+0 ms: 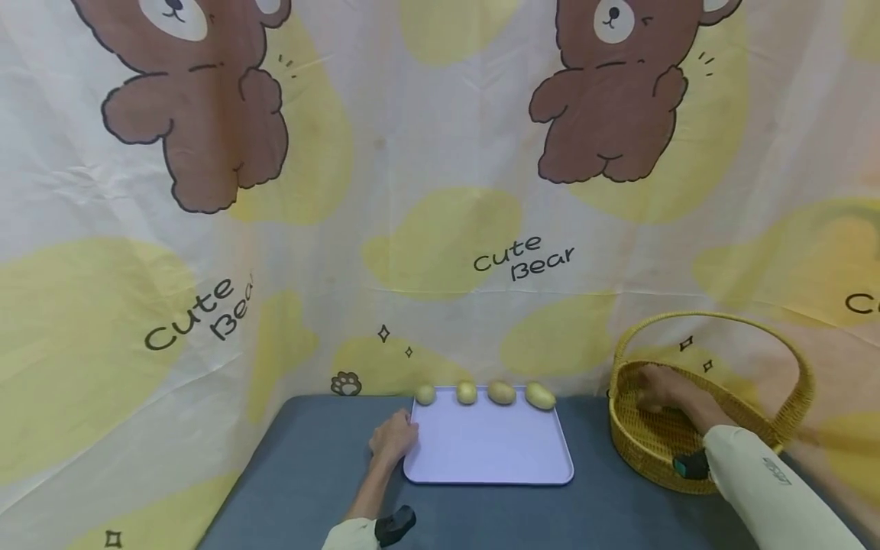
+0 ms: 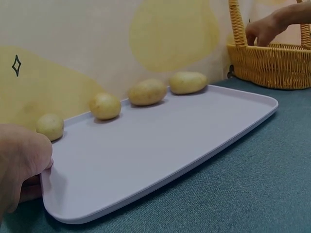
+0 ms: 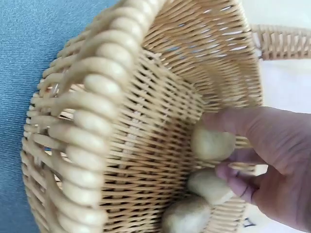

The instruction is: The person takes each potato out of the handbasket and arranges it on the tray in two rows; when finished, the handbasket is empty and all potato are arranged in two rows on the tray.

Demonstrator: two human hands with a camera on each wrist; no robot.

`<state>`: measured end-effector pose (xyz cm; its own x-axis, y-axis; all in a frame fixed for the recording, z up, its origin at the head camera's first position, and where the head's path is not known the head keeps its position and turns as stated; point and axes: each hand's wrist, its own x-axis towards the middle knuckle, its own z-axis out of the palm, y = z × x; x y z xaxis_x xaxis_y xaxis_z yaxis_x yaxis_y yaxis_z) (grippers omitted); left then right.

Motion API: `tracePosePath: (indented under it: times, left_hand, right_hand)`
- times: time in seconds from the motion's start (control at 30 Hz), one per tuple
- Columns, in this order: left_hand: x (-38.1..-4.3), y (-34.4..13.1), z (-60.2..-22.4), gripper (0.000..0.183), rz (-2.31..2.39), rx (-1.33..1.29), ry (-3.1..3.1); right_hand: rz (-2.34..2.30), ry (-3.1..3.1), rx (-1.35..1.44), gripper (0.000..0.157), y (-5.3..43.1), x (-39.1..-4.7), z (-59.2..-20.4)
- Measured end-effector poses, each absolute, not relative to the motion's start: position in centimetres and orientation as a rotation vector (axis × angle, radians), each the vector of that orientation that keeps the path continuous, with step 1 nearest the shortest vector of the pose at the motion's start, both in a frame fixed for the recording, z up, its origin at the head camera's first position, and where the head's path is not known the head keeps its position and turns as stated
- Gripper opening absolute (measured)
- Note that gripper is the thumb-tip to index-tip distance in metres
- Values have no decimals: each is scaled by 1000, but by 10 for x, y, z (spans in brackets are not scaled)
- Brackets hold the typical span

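Observation:
My left hand [image 1: 394, 437] is at the left rim of a pale lilac tray [image 1: 488, 451], gripping that edge with its thumb over the rim. Along the tray's far side lie several potatoes in a row, from a small round potato [image 2: 50, 127] at the left to a longer potato [image 2: 188, 82] at the right. Inside a wicker basket [image 1: 635, 447], my right hand [image 3: 277, 160] has its thumb and fingers about a potato [image 3: 212, 143]. Two more potatoes lie beside it, one a pale potato [image 3: 209, 185] close under the fingers, the other a rounder potato [image 3: 187, 217].
The basket's tall arched handle [image 1: 715, 315] rises over its opening. Tray and basket stand on a dark blue-grey tablecloth [image 1: 323, 451]. Right behind the table hangs a curtain [image 1: 440, 252] with bears and yellow patches.

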<state>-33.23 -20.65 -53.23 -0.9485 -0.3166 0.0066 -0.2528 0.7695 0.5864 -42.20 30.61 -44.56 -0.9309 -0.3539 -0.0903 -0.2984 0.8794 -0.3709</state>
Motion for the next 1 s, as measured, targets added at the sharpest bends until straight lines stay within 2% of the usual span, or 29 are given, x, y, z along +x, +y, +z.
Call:
tracePosePath:
  times: [0.1, 0.17, 0.2, 0.33, 0.43, 0.77, 1.0]
  left_hand:
    - [-331, -208, -533, 21, -930, 452, -2844]
    - [-331, -208, -535, 21, -923, 446, -2843]
    - [-332, -209, -537, 21, -918, 442, -2841]
    - [-334, -210, -541, 22, -915, 434, -2829]
    - [-335, -211, -538, 24, -936, 425, -2820]
    - [-331, -211, -527, 26, -936, 423, -2820]
    - [-330, -210, -525, 22, -942, 417, -2818]
  right_hand:
    - [-673, 2841, -495, 19, 303, -421, -440]
    - [-722, 2816, -477, 5, 300, -420, -435]
    - [-732, 2810, -478, 4, 299, -419, -433]
    - [-607, 2913, -578, 22, 295, -411, -420]
    - [-523, 3026, -655, 46, 290, -398, -410]
    - [-668, 3155, -812, 31, 232, -341, -399]
    - [-893, 2870, -1003, 40, 153, -320, -406]
